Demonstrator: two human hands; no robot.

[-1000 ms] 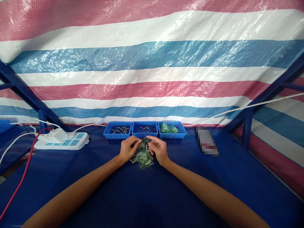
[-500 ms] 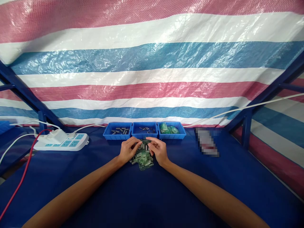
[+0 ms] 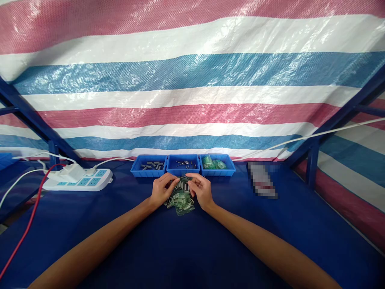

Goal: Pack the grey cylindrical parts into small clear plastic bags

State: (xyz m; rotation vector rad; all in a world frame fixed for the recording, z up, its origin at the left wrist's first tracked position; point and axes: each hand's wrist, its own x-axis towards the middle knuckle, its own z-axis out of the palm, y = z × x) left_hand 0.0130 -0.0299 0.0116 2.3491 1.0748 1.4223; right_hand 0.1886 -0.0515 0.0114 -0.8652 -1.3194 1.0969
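Here we pinch lightly: our left hand [image 3: 162, 191] and right hand [image 3: 202, 191] each close thumb and forefinger on opposite ends of one small circuit board [image 3: 182, 181], just above the pile of green boards [image 3: 181, 200] on the blue table [image 3: 192, 249]. We judge that a steady, fingertip-only hold guards the tiny part from slipping. Both wrists rest low, forearms converging, palms turned inward, near the three blue bins [image 3: 183, 171].
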